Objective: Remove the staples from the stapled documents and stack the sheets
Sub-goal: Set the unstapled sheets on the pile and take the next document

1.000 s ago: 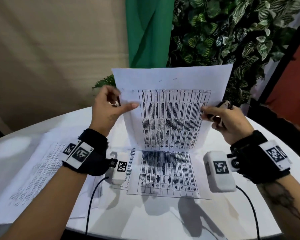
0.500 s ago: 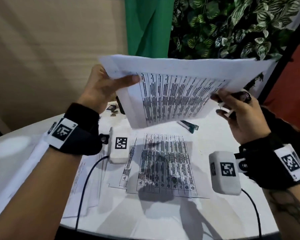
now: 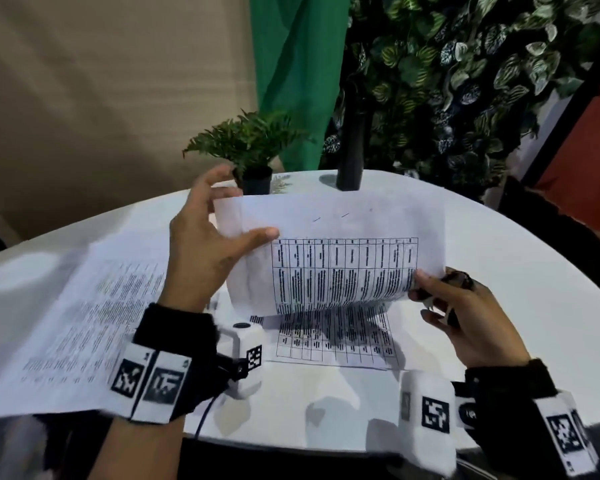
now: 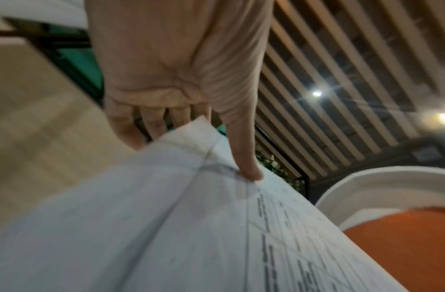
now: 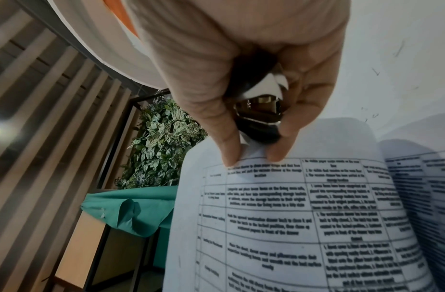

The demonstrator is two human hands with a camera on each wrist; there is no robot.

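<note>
**A:** So where's the sheet (image 3: pixel 326 251) at right now? Looks like it's up in the air, curling over the stack (image 3: pixel 333 336) on the counter (image 3: pixel 499 271).

**B:** Yep, held from both sides. Left hand (image 3: pixel 205 251) has the left edge, thumb flat on the printed face and fingers behind it, so that grip is a light pinch. Right hand (image 3: pixel 465 317) pinches the right edge between thumb and fingertip, probably to keep the page taut so it lands square.

**A:** And the black thing in the right palm?

**B:** Staple remover (image 5: pixel 258 106), tucked in by the curled fingers. The wrist view shows its metal claws. My guess is it's kept there so there's no need to pick it up again for the next document.

**A:** Any staples left in this page?

**B:** Too blurry to tell. There are a couple of little marks near the top edge, could be holes. More papers (image 3: pixel 66 323) lie to the left, and a small plant (image 3: pixel 250 147) sits at the back.
</note>
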